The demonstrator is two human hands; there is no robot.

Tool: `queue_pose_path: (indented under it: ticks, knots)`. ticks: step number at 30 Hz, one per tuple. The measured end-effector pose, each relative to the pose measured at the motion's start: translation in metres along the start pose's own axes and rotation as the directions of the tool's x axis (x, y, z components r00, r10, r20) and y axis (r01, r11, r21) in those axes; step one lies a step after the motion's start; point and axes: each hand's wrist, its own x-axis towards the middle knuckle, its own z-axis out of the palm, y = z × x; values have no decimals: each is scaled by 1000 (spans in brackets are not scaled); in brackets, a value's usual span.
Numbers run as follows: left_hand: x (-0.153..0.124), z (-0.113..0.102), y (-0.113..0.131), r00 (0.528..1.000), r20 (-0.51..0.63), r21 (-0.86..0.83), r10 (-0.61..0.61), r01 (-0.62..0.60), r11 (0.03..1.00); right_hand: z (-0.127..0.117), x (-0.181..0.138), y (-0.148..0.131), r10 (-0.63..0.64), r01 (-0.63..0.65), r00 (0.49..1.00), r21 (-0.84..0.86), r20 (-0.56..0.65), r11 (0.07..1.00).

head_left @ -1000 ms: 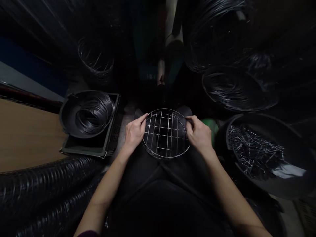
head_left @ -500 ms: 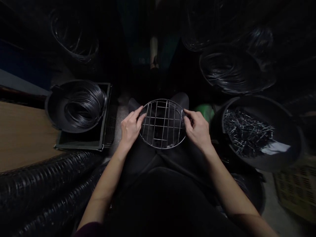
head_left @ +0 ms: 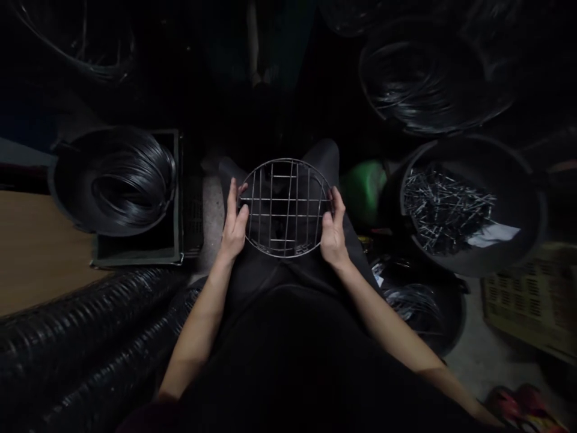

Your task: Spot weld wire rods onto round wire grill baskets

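A round wire rack (head_left: 288, 207) with crossing bars inside a ring is held level above my lap. On its left rim is my left hand (head_left: 234, 219), thumb on the near side and fingers stretched along the edge. My right hand (head_left: 334, 228) grips the opposite rim, with the thumb up and the fingers around the outside. The rack's ring looks doubled, and the dark trousers of my legs show through the grid.
Left, a basin (head_left: 67, 198) with a coil of black wire (head_left: 135, 180) sits on a crate (head_left: 135, 255). Right, a large basin (head_left: 518, 246) holds many short wire pieces (head_left: 446, 207) and a white scrap (head_left: 493, 234). A green object (head_left: 367, 186) is beside my knee; a yellow crate (head_left: 527, 300) stands lower right.
Both hands have shifted down around the rack's sides, their fingers now more upright along its rim. The rack sits slightly higher and further left in view; the camera view has also shifted.
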Motion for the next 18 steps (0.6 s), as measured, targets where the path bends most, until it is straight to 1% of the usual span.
queue_pose_path:
  ticks: [3,6,9,11,14,16,18]
  knots:
    - [2,0,-1,1000,-4,-25,-23,23,999,-12,10,-7,-6,6,1000,-17,11,1000]
    - [1,1,0,999,-27,-14,28,-29,999,-20,19,-7,-17,20,998,-31,66,999]
    - [-3,3,1,997,-57,27,54,-52,998,-21,20,-1,-37,45,989,-53,140,998]
    - [-6,4,0,997,-38,50,61,-59,997,-17,15,4,-55,62,986,-43,155,997]
    - [-9,6,-5,996,9,57,85,-86,995,-7,2,10,-58,61,993,-27,107,998]
    - [-11,8,-10,993,-12,39,115,-115,993,1,-5,14,-60,62,996,-38,63,997]
    - [-13,10,-14,988,-41,29,147,-146,989,8,-11,17,-89,89,996,-34,23,995]
